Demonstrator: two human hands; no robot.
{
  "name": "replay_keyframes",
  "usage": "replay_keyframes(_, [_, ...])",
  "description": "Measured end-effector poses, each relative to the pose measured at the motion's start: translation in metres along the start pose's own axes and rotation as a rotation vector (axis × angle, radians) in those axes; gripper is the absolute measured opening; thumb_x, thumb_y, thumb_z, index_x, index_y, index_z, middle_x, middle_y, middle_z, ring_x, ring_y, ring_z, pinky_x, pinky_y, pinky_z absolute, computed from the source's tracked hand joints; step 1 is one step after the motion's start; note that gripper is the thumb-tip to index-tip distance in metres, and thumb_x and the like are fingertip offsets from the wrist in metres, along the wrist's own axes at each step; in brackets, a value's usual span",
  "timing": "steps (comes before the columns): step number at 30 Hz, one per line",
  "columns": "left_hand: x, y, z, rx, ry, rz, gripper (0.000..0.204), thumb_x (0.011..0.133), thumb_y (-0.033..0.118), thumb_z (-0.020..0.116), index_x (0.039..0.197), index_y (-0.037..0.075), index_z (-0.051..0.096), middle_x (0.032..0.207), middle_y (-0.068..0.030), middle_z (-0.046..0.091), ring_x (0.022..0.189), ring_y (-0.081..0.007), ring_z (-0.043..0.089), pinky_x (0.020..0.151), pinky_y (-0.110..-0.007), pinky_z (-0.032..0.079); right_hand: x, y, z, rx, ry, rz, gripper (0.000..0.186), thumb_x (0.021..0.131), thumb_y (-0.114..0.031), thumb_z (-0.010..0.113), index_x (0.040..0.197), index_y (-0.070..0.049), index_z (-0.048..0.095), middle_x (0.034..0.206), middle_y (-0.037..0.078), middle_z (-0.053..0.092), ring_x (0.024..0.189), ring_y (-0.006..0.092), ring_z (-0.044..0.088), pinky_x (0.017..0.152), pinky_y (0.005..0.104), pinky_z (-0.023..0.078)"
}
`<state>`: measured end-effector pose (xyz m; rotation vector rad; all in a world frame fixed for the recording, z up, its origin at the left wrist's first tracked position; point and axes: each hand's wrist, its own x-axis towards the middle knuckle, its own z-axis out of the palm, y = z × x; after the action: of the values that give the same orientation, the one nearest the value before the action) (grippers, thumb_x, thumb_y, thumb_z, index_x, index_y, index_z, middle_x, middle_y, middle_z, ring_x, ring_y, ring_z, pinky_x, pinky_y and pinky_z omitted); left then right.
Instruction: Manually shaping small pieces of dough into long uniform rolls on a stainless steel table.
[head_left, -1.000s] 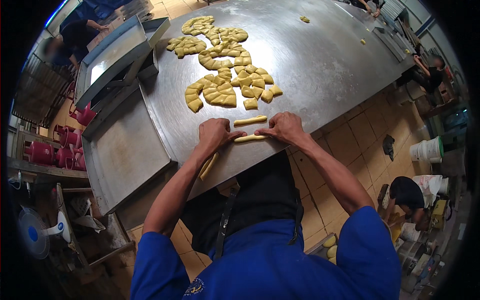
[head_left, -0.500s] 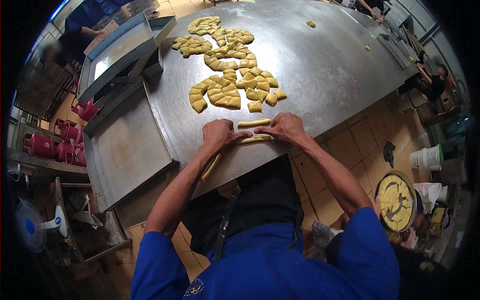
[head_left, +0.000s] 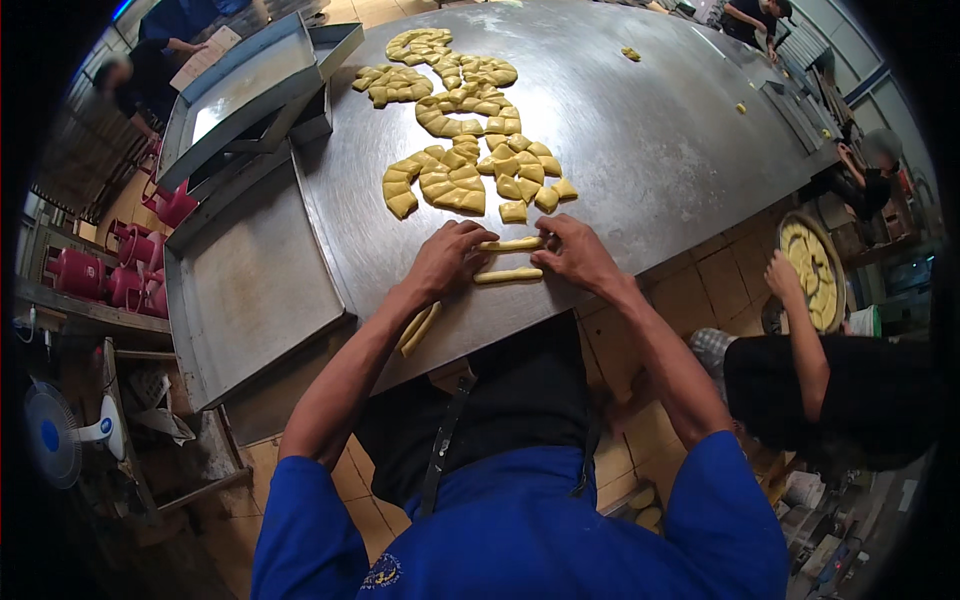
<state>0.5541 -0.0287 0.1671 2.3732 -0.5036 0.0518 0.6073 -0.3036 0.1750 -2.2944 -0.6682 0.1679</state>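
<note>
Two thin yellow dough strips lie crosswise on the steel table's near edge. My left hand has its curled fingers on the left end of the far dough strip. At the other end of that strip, my right hand closes with index finger and thumb around it. The near dough strip rests just below, its right end close to my right thumb. Beside my left forearm lie more dough strips, partly hidden by the arm. Beyond my hands, many flat yellow dough pieces spread in curved rows.
Metal trays stand along the left side of the steel table. Pink gas cylinders and a fan are further left. At right, a co-worker in black carries a round tray of dough. Other people work around the table.
My hands have moved from thumbs together over the near strip to the ends of the far strip. At right, a co-worker with the round dough tray has moved forward past me.
</note>
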Motion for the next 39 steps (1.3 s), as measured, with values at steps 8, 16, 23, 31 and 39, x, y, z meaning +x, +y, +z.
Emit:
replay_keyframes(8, [0.003,0.01,-0.008,-0.22,-0.011,-0.229,0.033,0.095,0.014,0.076,0.127,0.007,0.076,0.111,-0.0156,0.075,0.098,-0.0247,0.07,0.09,-0.037,0.058,-0.005,-0.019,-0.011,0.108,-0.043,0.115,0.022,0.095,-0.017,0.076,0.111,-0.002,0.077,0.101,0.015,0.074,0.09,0.0252,0.071,0.083,0.037,0.056])
replay_keyframes(16, [-0.017,-0.003,0.006,-0.395,-0.067,-0.192,0.031,0.097,0.013,0.073,0.125,0.0,0.075,0.112,-0.0202,0.075,0.094,-0.0287,0.074,0.088,-0.036,0.058,-0.012,-0.028,-0.002,0.027,-0.167,0.117,0.019,0.097,-0.014,0.069,0.109,-0.001,0.077,0.102,0.02,0.074,0.095,0.0322,0.071,0.088,0.0407,0.055])
replay_keyframes(23, [-0.031,0.012,0.01,-0.052,-0.062,-0.036,0.038,0.092,0.023,0.081,0.126,0.005,0.077,0.116,-0.0155,0.068,0.107,-0.0305,0.065,0.094,-0.04,0.054,-0.048,-0.032,0.012,-0.286,-0.063,-0.269,0.024,0.093,0.0,0.058,0.115,0.005,0.068,0.116,0.024,0.069,0.104,0.0422,0.067,0.095,0.0461,0.055])
replay_keyframes(31, [-0.01,0.025,0.017,0.149,-0.134,0.049,0.058,0.088,0.045,0.082,0.132,0.009,0.073,0.126,-0.013,0.066,0.114,-0.0346,0.06,0.103,-0.043,0.05,-0.007,-0.027,0.002,-0.066,0.101,0.237,0.039,0.099,-0.027,0.065,0.119,0.005,0.072,0.108,0.024,0.075,0.098,0.0456,0.072,0.091,0.0489,0.057])
replay_keyframes(39, [-0.014,0.023,0.004,-0.214,0.143,-0.238,0.046,0.095,0.028,0.078,0.134,0.004,0.071,0.119,-0.0179,0.072,0.093,-0.0262,0.07,0.088,-0.037,0.058,0.058,-0.037,0.051,-0.211,0.345,0.374,0.041,0.091,-0.04,0.071,0.098,0.0,0.075,0.096,0.024,0.076,0.092,0.041,0.075,0.084,0.0516,0.058])
